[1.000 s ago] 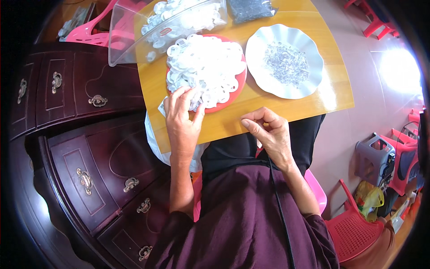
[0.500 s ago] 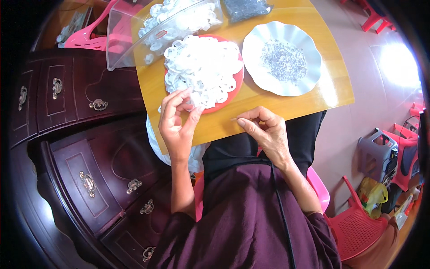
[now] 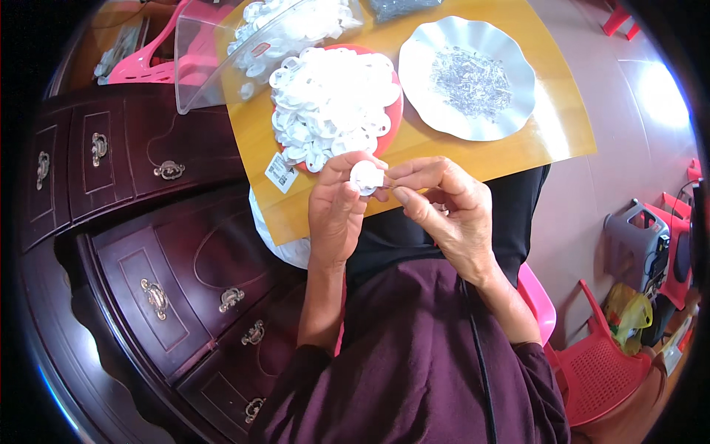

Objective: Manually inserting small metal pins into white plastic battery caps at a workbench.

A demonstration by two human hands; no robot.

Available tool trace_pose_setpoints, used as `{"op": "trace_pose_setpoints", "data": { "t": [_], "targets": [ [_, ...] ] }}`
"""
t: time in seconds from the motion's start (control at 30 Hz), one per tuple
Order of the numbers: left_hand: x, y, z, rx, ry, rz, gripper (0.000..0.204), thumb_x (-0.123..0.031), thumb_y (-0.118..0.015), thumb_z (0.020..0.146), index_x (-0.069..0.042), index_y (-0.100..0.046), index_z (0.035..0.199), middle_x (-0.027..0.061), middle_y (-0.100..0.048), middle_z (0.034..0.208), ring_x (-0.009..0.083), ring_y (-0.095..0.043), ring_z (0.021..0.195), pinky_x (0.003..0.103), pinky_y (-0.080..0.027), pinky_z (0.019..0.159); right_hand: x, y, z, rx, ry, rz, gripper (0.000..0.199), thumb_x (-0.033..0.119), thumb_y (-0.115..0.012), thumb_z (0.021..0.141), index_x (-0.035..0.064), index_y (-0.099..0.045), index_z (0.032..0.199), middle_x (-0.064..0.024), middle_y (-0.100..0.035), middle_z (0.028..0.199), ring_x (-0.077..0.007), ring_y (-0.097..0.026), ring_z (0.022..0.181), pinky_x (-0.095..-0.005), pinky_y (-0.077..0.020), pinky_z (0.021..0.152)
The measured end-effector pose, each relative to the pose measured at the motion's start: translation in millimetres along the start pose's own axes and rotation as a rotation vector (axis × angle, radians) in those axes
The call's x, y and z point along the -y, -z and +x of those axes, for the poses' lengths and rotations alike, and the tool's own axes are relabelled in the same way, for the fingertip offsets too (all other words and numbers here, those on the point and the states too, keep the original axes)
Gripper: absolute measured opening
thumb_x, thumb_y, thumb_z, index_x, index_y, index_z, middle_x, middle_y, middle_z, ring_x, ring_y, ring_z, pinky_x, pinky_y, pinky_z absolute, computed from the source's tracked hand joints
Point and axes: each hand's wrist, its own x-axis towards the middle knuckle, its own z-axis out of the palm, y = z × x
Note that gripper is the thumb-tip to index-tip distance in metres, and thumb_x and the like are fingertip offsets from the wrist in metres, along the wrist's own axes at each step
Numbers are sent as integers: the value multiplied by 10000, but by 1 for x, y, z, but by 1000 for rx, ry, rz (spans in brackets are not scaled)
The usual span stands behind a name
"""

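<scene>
My left hand (image 3: 334,214) pinches a small white round plastic piece (image 3: 364,178) with a short tab, held above the table's near edge. Against that tab comes my right hand (image 3: 457,214), its thumb and forefinger closed on a thin metal pin, mostly hidden by the fingertips. Just beyond is a red plate (image 3: 394,126) heaped with similar white plastic pieces (image 3: 333,96). To its right stands a white scalloped dish (image 3: 518,70) with many small thin metal pieces (image 3: 471,83) in its middle.
A clear plastic bin (image 3: 200,66) with more white pieces leans at the table's (image 3: 551,118) far left. Behind the dish lies a dark bag (image 3: 399,7). A printed label (image 3: 281,173) is beside the plate. Dark wooden drawers (image 3: 148,244) stand left; a red chair (image 3: 603,374) is right.
My left hand has taken a white plastic piece and moved right, away from the heap. My right hand's pinched fingers now meet it. The view has shifted slightly.
</scene>
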Motion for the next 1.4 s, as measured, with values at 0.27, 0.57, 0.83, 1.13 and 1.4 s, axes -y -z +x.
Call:
{"op": "trace_pose_setpoints", "data": {
  "t": [0.27,0.57,0.83,1.13,1.4],
  "targets": [
    [1,-5,2,-20,40,-26,437,-273,-626,968,21,-511,1270,116,-615,1105,177,-606,949,298,-502,804,1,5,0,-11,118,-163,126,20,-729,818,16,-653,919,-92,-698,1007,-173,-690,842,-253,-565,649],
    [2,-10,3,-49,85,-9,459,-292,-634,963,37,-529,1265,83,-623,1077,148,-601,939,283,-496,806,2,8,-2,-25,148,-235,119,41,-735,813,25,-655,900,-89,-703,985,-184,-695,806,-266,-555,630],
    [-4,-12,4,-14,102,47,454,-319,-619,969,46,-552,1230,75,-636,958,150,-612,832,285,-509,704,1,10,-3,-1,205,-318,119,56,-734,820,28,-651,900,-86,-705,965,-192,-702,813,-268,-557,640],
    [-4,-11,5,-5,174,7,444,-323,-609,974,48,-562,1214,86,-635,948,156,-608,820,285,-499,689,-1,11,-4,-11,210,-296,123,54,-737,817,30,-668,917,-84,-703,947,-189,-703,801,-262,-554,626],
    [-4,-7,7,10,197,23,451,-320,-632,961,50,-565,1210,91,-638,950,159,-610,804,284,-498,685,-1,12,-2,-5,206,-329,112,57,-731,815,32,-660,898,-79,-700,934,-204,-699,788,-287,-557,655]
  ]
}}
